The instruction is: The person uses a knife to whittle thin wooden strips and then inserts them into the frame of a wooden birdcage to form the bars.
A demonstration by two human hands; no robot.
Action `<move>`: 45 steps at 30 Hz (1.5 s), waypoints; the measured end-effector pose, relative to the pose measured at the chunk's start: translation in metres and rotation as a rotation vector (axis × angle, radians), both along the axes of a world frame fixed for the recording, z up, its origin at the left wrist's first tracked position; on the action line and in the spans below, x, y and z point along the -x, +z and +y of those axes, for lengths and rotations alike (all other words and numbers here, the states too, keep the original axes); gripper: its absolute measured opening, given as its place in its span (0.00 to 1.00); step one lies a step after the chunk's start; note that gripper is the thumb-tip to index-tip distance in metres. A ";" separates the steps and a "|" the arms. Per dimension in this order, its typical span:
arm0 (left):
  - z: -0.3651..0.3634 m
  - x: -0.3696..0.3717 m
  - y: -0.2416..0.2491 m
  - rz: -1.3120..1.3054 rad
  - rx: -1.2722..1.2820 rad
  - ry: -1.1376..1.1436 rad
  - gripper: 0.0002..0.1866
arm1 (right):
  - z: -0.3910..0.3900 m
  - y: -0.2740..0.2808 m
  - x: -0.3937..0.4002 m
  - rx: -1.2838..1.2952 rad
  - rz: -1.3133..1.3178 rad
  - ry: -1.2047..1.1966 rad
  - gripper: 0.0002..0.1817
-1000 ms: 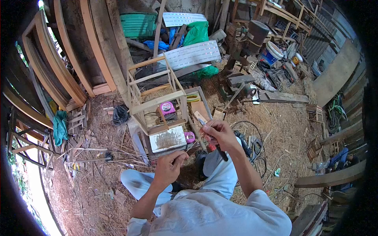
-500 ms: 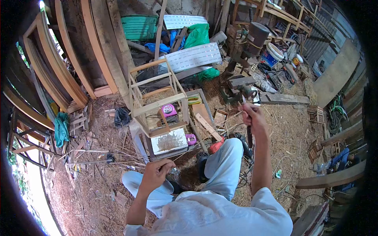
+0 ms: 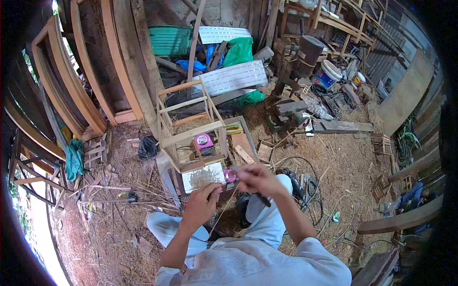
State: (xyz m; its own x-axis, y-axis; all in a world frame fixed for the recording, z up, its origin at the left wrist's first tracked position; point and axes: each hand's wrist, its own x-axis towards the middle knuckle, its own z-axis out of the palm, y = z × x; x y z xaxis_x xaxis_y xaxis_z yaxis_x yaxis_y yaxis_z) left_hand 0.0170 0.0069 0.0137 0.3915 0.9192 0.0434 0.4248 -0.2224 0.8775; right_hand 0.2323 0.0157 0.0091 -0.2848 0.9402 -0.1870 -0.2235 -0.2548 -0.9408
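My right hand is closed round a knife-like tool with a dark handle; its thin tip points up and left, near the pink object on the box. My left hand is at the near edge of the white stained board, with thumb and fingers pinched together; whatever they hold is too small to name. Beyond both hands a small wooden frame stands on a low box, and a pink tape measure shows inside it.
Wooden frames lean on the wall at the left. A metal vise and a paint bucket are at the back right. A black cable curls on the shavings-covered floor right of my knee.
My right hand has come down and left with the tool, from near the vise to beside my left hand. My left hand has moved slightly up and right.
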 end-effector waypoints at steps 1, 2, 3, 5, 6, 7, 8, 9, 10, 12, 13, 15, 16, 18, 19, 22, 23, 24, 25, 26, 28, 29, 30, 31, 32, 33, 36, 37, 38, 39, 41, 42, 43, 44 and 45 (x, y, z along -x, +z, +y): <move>0.000 -0.002 -0.004 0.006 -0.064 0.020 0.07 | -0.003 -0.005 0.012 -0.119 -0.079 0.077 0.11; 0.001 -0.003 -0.007 0.011 -0.126 0.040 0.07 | -0.001 -0.011 0.018 -0.110 -0.040 0.078 0.10; 0.000 -0.003 -0.004 0.013 -0.126 0.037 0.07 | 0.001 -0.013 0.021 -0.102 -0.001 0.081 0.11; -0.002 0.001 0.001 0.018 0.004 0.004 0.06 | 0.005 0.000 0.000 -0.089 -0.026 0.109 0.11; -0.003 0.003 0.001 0.017 0.008 0.010 0.06 | 0.007 0.006 -0.011 -0.077 -0.055 0.141 0.11; -0.003 0.006 0.001 0.021 -0.022 -0.007 0.07 | 0.011 0.007 -0.016 -0.075 -0.056 0.148 0.11; -0.004 0.009 0.001 0.026 -0.051 -0.026 0.07 | 0.013 0.007 -0.020 -0.085 -0.139 0.010 0.12; -0.003 0.013 0.002 0.025 -0.049 -0.024 0.07 | 0.013 0.007 -0.023 -0.095 -0.223 -0.132 0.12; -0.002 0.019 0.004 0.034 0.004 -0.014 0.07 | 0.013 0.007 -0.026 -0.096 -0.225 -0.132 0.12; 0.000 0.024 0.000 0.041 0.055 0.005 0.07 | 0.014 0.009 -0.029 -0.189 -0.237 -0.137 0.12; 0.001 0.026 -0.010 0.034 -0.016 -0.029 0.06 | 0.014 0.010 -0.031 -0.188 -0.234 -0.134 0.12; 0.001 0.029 -0.013 0.026 -0.090 -0.059 0.06 | 0.014 0.013 -0.038 -0.158 -0.197 -0.024 0.12; 0.002 0.031 -0.010 0.058 -0.044 0.009 0.06 | 0.011 0.021 -0.040 -0.169 -0.332 0.052 0.14; 0.007 0.037 -0.008 0.089 -0.005 0.102 0.06 | 0.006 -0.002 -0.043 -0.250 -0.512 0.178 0.14; 0.011 0.041 -0.014 0.083 -0.152 0.136 0.06 | 0.004 -0.014 -0.041 -0.324 -0.690 0.289 0.15; 0.024 0.055 -0.022 0.096 -0.295 0.189 0.06 | 0.003 -0.020 -0.024 -0.551 -0.589 -0.076 0.13; 0.026 0.058 -0.023 0.110 -0.286 0.183 0.06 | 0.004 -0.015 -0.020 -0.551 -0.589 -0.062 0.13; 0.028 0.059 -0.022 0.127 -0.313 0.175 0.06 | 0.006 0.009 -0.004 -0.715 -0.801 -0.197 0.13; 0.028 0.060 -0.020 0.128 -0.311 0.183 0.06 | 0.009 0.024 0.008 -0.881 -1.009 -0.340 0.13; 0.028 0.060 -0.016 0.095 -0.336 0.159 0.06 | 0.015 0.022 0.012 -0.858 -1.068 -0.293 0.15; 0.030 0.066 -0.014 0.065 -0.350 0.127 0.06 | 0.029 -0.003 0.011 -0.924 -1.109 -0.238 0.14; 0.032 0.071 -0.014 0.067 -0.353 0.137 0.06 | 0.035 -0.012 0.009 -0.989 -1.157 -0.178 0.13; 0.033 0.078 -0.015 0.043 -0.361 0.132 0.06 | 0.037 -0.014 0.007 -0.967 -1.069 -0.088 0.10; 0.033 0.085 -0.015 0.019 -0.371 0.130 0.06 | 0.039 -0.014 0.006 -0.977 -1.062 -0.073 0.10; 0.030 0.091 -0.013 0.039 -0.331 0.179 0.06 | 0.039 -0.013 0.006 -0.849 -0.837 -0.012 0.09; 0.030 0.098 -0.015 0.040 -0.328 0.190 0.06 | 0.038 -0.013 0.006 -0.710 -0.616 0.046 0.08; 0.029 0.112 -0.015 0.095 -0.559 0.288 0.06 | 0.037 -0.006 0.013 -0.641 -0.618 0.004 0.07; 0.030 0.113 -0.015 0.095 -0.560 0.286 0.06 | 0.037 -0.004 0.014 -0.569 -0.662 -0.024 0.08; 0.033 0.117 -0.017 0.114 -0.585 0.349 0.05 | 0.037 -0.006 0.013 -0.572 -0.663 -0.026 0.08; 0.036 0.120 -0.020 0.135 -0.609 0.413 0.04 | 0.040 -0.011 0.013 -0.577 -0.755 -0.060 0.08; 0.044 0.124 -0.027 -0.038 -0.422 0.401 0.04 | 0.045 -0.022 0.012 -0.585 -0.844 -0.091 0.07; 0.047 0.125 -0.034 -0.208 -0.228 0.383 0.04 | 0.047 -0.029 0.011 -0.656 -0.920 -0.126 0.07; 0.052 0.125 -0.046 -0.207 -0.229 0.387 0.04 | 0.047 -0.032 0.011 -0.728 -0.995 -0.161 0.07; 0.060 0.122 -0.061 -0.501 -0.075 0.392 0.05 | 0.048 -0.031 0.011 -0.734 -0.992 -0.159 0.07; 0.067 0.119 -0.072 -0.794 0.081 0.389 0.06 | 0.050 -0.030 0.012 -0.765 -0.998 -0.159 0.07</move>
State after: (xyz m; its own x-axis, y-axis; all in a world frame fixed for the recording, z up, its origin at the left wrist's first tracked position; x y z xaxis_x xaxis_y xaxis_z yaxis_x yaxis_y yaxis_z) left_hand -0.1020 0.0734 -0.0584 -0.0671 0.9929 0.0979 -0.2834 -0.1131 0.9523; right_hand 0.2205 0.0654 -0.0213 -0.2081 0.9134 0.3499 0.6874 0.3911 -0.6119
